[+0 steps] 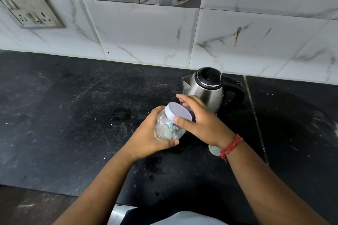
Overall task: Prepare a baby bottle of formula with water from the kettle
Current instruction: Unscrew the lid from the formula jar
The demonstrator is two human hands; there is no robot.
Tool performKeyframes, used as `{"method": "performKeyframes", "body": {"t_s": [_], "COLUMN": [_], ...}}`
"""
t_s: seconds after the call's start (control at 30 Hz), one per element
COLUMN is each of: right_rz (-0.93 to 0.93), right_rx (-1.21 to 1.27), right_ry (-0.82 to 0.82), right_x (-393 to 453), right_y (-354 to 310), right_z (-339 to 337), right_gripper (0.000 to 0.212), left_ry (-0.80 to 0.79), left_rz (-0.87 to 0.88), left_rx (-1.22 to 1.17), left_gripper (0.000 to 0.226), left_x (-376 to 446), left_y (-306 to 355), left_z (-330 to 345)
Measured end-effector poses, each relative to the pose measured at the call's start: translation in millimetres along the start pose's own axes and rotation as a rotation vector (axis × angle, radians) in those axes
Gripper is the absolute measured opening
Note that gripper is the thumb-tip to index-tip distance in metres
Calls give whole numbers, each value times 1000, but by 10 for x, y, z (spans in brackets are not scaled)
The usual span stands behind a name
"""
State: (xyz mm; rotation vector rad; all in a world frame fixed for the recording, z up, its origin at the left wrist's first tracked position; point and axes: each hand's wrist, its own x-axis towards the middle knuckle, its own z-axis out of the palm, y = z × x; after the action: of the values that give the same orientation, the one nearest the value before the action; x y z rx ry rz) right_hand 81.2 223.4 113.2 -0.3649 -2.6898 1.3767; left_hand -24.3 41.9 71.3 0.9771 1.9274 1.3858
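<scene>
A clear plastic jar (169, 127) with a white screw lid (178, 112) is held tilted above the black counter. My left hand (152, 137) grips the jar's body from below. My right hand (198, 119) has thumb and fingers curled round the lid's rim. Inside the jar I see pale powder and a greenish scoop. A steel electric kettle (206, 90) with a black lid and handle stands just behind the hands. Under my right wrist peeks part of a pale round object (214, 150); I cannot tell whether it belongs to the baby bottle.
The black stone counter (73, 115) stretches left and right, with a seam (256, 120) to the right of the kettle. A marble-tiled wall (146, 33) rises behind, with a socket plate (29, 9) at the upper left. The counter's front edge runs along the bottom left.
</scene>
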Motion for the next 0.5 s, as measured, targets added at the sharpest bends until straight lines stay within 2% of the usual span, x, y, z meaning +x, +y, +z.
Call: {"method": "performKeyframes", "body": {"t_s": [0.07, 0.13, 0.2, 0.27, 0.33, 0.5], "right_rz": [27, 32, 8, -13, -17, 49], "right_rx": [-120, -91, 22, 147, 188, -47], "right_ry": [87, 110, 69, -35, -66, 79], "right_x": [0, -8, -19, -31, -35, 0], "right_y": [-11, -5, 10, 32, 29, 2], "right_z": [25, 27, 4, -29, -25, 43], "right_gripper": [84, 81, 73, 74, 76, 84], "left_ry": [-8, -21, -26, -25, -24, -34], "left_rz": [11, 17, 24, 32, 43, 61], "left_rx": [16, 28, 37, 37, 42, 98], "left_gripper": [94, 94, 94, 96, 96, 95], "left_x": [10, 22, 20, 12, 6, 25], "left_y": [15, 19, 14, 2, -1, -7], "left_z": [1, 3, 0, -8, -17, -30]}}
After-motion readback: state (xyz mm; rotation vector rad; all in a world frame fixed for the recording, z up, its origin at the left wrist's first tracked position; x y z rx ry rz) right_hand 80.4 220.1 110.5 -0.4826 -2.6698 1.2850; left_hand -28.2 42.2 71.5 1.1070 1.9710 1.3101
